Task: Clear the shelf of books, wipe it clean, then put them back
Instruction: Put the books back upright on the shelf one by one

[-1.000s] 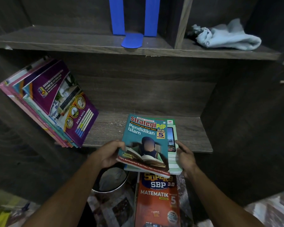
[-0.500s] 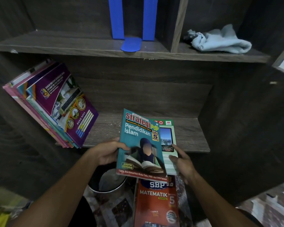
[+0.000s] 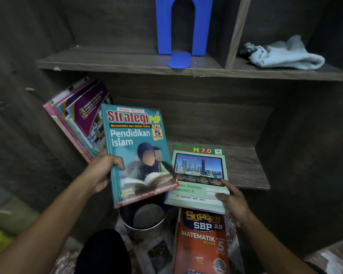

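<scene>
Our left hand [image 3: 102, 171] grips big teal book [image 3: 139, 155] by its left edge, tilted up by leaning books [image 3: 77, 119] at dark wooden shelf's [image 3: 244, 167] left end. Our right hand [image 3: 233, 200] pinches green book [image 3: 199, 175] on front edge. Orange maths book [image 3: 201, 242] lies below.

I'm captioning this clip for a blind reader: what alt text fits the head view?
Two bare hands split a pair of books at a dark wooden shelf: the left hand lifts a teal Pendidikan Islam book, the right hand holds a green Bahasa Melayu book. More books lean at left; a blue bookend and pale cloth sit above.
</scene>
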Demonstrator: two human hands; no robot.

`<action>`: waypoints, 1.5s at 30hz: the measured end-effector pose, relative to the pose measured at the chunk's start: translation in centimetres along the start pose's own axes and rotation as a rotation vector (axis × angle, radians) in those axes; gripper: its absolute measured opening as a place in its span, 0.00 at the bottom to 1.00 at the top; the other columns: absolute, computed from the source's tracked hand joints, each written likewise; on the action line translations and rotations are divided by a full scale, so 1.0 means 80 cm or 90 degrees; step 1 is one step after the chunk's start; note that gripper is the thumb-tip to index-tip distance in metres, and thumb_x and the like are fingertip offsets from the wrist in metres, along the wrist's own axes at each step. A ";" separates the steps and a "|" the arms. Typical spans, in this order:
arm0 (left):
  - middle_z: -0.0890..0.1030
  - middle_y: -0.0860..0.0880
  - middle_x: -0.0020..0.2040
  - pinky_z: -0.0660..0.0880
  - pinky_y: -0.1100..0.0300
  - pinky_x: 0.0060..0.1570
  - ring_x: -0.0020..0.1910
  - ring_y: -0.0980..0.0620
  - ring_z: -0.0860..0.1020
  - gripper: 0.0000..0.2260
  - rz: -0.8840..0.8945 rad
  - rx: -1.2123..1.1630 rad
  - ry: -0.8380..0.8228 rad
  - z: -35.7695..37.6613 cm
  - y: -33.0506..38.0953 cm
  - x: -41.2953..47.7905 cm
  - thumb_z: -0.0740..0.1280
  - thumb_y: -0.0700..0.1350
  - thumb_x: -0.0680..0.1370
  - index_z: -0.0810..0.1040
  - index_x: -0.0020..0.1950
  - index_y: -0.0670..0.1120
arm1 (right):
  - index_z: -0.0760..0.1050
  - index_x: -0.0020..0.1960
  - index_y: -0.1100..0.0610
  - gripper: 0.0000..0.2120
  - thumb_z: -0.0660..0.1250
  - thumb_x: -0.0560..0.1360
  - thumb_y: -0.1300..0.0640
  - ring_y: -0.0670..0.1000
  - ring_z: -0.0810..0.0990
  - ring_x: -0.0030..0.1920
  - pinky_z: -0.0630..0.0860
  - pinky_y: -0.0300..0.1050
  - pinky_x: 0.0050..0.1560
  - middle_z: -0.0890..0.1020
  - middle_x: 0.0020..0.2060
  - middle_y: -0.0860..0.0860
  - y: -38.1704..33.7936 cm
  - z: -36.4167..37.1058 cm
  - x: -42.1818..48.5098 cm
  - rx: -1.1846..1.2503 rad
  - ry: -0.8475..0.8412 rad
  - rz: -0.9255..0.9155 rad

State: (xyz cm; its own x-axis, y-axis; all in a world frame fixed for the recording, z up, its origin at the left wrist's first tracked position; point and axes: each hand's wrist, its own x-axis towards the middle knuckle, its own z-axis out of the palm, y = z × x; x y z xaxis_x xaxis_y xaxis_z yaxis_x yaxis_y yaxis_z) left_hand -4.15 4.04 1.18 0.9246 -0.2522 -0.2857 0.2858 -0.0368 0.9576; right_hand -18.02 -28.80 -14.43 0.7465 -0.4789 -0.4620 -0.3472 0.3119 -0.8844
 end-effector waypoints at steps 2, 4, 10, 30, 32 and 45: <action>0.84 0.45 0.49 0.79 0.54 0.39 0.45 0.45 0.82 0.21 0.073 0.005 0.072 -0.009 0.006 0.003 0.63 0.26 0.69 0.77 0.57 0.44 | 0.78 0.59 0.44 0.27 0.72 0.71 0.72 0.63 0.82 0.56 0.77 0.66 0.60 0.80 0.62 0.58 0.001 0.001 0.003 -0.006 0.004 -0.018; 0.83 0.49 0.50 0.79 0.51 0.42 0.47 0.47 0.81 0.18 0.112 0.030 0.158 -0.013 0.003 0.013 0.66 0.30 0.72 0.76 0.56 0.48 | 0.78 0.63 0.47 0.27 0.71 0.71 0.72 0.63 0.82 0.56 0.76 0.66 0.60 0.79 0.62 0.58 0.000 0.002 0.003 -0.011 0.002 -0.025; 0.79 0.49 0.50 0.73 0.62 0.49 0.49 0.50 0.77 0.11 0.288 0.068 0.401 0.008 -0.025 0.066 0.67 0.31 0.75 0.76 0.55 0.43 | 0.78 0.57 0.42 0.25 0.71 0.72 0.70 0.64 0.82 0.55 0.78 0.67 0.58 0.79 0.62 0.58 -0.001 0.002 0.005 -0.017 -0.014 -0.006; 0.80 0.36 0.53 0.78 0.46 0.54 0.53 0.36 0.79 0.16 0.137 0.364 0.534 -0.016 -0.074 0.095 0.70 0.51 0.76 0.79 0.58 0.41 | 0.79 0.52 0.44 0.23 0.70 0.72 0.72 0.64 0.82 0.54 0.78 0.66 0.58 0.79 0.62 0.59 -0.010 0.003 0.003 -0.041 -0.014 0.013; 0.80 0.38 0.55 0.77 0.47 0.56 0.54 0.37 0.79 0.16 0.104 0.327 0.546 -0.015 -0.070 0.098 0.71 0.50 0.76 0.78 0.58 0.41 | 0.79 0.52 0.44 0.23 0.70 0.72 0.72 0.64 0.82 0.54 0.77 0.67 0.58 0.79 0.62 0.59 -0.009 0.002 0.004 -0.041 -0.013 0.017; 0.76 0.39 0.53 0.76 0.48 0.46 0.51 0.40 0.75 0.12 0.073 0.486 0.565 -0.014 -0.082 0.093 0.69 0.49 0.76 0.79 0.50 0.40 | 0.80 0.53 0.46 0.22 0.69 0.72 0.73 0.64 0.82 0.55 0.77 0.67 0.59 0.78 0.63 0.58 -0.009 0.003 0.005 -0.066 0.007 0.001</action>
State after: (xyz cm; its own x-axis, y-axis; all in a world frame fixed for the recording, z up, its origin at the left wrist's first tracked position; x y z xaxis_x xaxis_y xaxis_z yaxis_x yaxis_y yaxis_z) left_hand 1.12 3.50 -7.23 0.8726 0.4596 0.1657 0.2434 -0.7031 0.6681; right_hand -17.35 -29.02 -13.99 0.7399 -0.4879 -0.4631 -0.4050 0.2265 -0.8858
